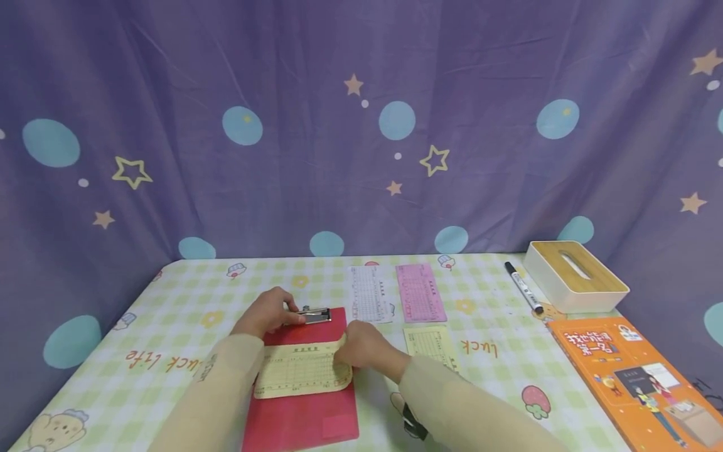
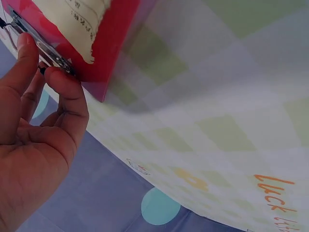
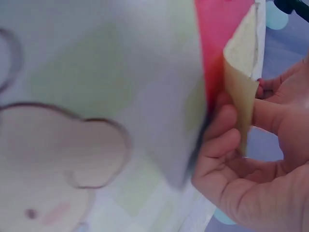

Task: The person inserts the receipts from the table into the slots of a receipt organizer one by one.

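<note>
A red clipboard (image 1: 299, 420) lies on the table with its metal clip (image 1: 317, 316) at the far end. My left hand (image 1: 268, 314) holds that clip; in the left wrist view its thumb (image 2: 28, 48) presses on one side and curled fingers lie on the other. Across the board is a yellow printed form (image 1: 299, 371), a little below the clip in the head view. With my right hand (image 1: 367, 347) I pinch the form's right edge, which bends up between thumb and fingers in the right wrist view (image 3: 241, 94). The right fingertips are partly hidden in the head view.
A white form (image 1: 369, 295), a pink form (image 1: 420, 293) and another yellow form (image 1: 429, 345) lie right of the clipboard. Farther right are a black-capped marker (image 1: 524, 287), a tissue box (image 1: 576, 276) and an orange book (image 1: 638, 376). A purple curtain (image 1: 282, 188) hangs behind the table.
</note>
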Demonstrator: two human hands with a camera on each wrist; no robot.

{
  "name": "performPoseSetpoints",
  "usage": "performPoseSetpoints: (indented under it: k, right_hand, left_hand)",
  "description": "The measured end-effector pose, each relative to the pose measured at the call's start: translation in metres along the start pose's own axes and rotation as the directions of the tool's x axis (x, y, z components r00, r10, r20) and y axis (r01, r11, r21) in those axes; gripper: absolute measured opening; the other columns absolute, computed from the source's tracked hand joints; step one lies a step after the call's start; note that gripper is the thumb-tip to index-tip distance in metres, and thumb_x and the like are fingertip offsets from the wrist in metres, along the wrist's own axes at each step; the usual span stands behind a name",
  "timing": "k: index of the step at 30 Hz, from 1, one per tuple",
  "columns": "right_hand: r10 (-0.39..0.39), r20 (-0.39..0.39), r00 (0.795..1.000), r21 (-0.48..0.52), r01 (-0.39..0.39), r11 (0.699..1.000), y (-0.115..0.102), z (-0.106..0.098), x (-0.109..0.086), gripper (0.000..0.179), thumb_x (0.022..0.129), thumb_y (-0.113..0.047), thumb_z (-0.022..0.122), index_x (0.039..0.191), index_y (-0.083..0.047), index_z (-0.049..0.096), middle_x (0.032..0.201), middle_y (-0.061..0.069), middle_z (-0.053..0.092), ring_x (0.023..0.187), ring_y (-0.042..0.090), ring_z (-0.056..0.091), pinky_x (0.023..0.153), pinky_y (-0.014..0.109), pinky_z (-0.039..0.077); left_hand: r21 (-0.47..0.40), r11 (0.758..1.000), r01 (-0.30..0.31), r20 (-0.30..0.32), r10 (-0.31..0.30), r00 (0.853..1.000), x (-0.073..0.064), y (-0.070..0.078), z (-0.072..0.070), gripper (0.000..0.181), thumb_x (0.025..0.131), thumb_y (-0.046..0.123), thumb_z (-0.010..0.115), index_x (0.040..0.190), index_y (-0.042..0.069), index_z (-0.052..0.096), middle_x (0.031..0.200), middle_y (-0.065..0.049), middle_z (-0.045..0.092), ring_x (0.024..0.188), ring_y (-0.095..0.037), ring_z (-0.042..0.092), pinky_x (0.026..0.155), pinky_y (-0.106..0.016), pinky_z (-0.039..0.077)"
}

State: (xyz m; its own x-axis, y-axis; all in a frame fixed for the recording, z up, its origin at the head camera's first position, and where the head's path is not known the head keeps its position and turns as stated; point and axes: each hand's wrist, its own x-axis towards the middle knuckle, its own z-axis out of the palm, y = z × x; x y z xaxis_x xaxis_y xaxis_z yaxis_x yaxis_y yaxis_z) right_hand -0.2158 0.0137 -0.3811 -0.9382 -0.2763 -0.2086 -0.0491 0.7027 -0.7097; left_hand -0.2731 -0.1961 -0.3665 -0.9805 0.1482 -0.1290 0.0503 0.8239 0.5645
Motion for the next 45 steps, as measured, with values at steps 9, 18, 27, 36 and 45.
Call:
performPoseSetpoints:
  k: [9, 18, 27, 36, 45]
  right_hand:
    - [0.073, -0.033, 0.997, -0.059, -0.075, 0.995, -0.009, 0.003, 0.005, 0.042, 0.075, -0.025, 0.091, 0.089, -0.001, 0.06, 0.075, 0.006, 0.058, 0.061, 0.02, 0.057, 0.056, 0.03, 0.044]
    - [0.086, -0.103, 0.991, -0.095, -0.096, 0.991, -0.01, 0.003, 0.022, 0.048, 0.073, -0.028, 0.093, 0.098, 0.001, 0.064, 0.079, 0.004, 0.059, 0.071, 0.019, 0.056, 0.067, 0.032, 0.049]
    - [0.099, -0.152, 0.983, -0.078, -0.111, 0.991, -0.012, 0.008, 0.031, 0.048, 0.076, -0.028, 0.092, 0.105, 0.0, 0.066, 0.081, 0.003, 0.061, 0.072, 0.018, 0.057, 0.068, 0.031, 0.051]
    - [0.098, -0.19, 0.977, -0.133, -0.124, 0.983, -0.013, 0.01, 0.04, 0.043, 0.077, -0.035, 0.09, 0.091, -0.001, 0.068, 0.073, 0.002, 0.058, 0.065, 0.018, 0.051, 0.06, 0.028, 0.04]
    - [0.099, -0.196, 0.976, -0.141, -0.128, 0.982, -0.012, 0.012, 0.046, 0.042, 0.08, -0.04, 0.088, 0.082, -0.004, 0.066, 0.066, 0.002, 0.059, 0.06, 0.017, 0.051, 0.057, 0.028, 0.039]
  left_hand:
    - [0.035, 0.999, -0.003, 0.01, 0.002, 1.0, 0.002, 0.001, -0.001, 0.015, 0.086, 0.01, 0.082, 0.082, 0.002, 0.07, 0.073, -0.005, 0.059, 0.061, -0.018, 0.049, 0.055, -0.03, 0.045]
    - [0.085, 0.996, -0.003, 0.026, 0.0, 1.0, 0.001, 0.006, -0.005, 0.016, 0.087, 0.014, 0.082, 0.08, 0.003, 0.073, 0.074, -0.005, 0.065, 0.064, -0.017, 0.05, 0.062, -0.032, 0.044]
    - [0.139, 0.989, -0.045, 0.027, 0.042, 0.999, 0.002, 0.005, -0.009, 0.019, 0.086, 0.017, 0.083, 0.077, 0.005, 0.073, 0.076, -0.002, 0.066, 0.066, -0.016, 0.05, 0.065, -0.032, 0.045]
    - [0.076, 0.994, -0.078, 0.06, 0.073, 0.995, 0.003, 0.003, -0.011, 0.017, 0.088, 0.015, 0.081, 0.078, 0.003, 0.076, 0.055, 0.003, 0.047, 0.055, -0.012, 0.037, 0.059, -0.028, 0.039]
    - [0.071, 0.996, -0.054, 0.051, 0.051, 0.997, 0.0, 0.006, -0.012, 0.015, 0.086, 0.014, 0.083, 0.078, 0.003, 0.076, 0.062, 0.0, 0.055, 0.06, -0.014, 0.041, 0.059, -0.028, 0.039]
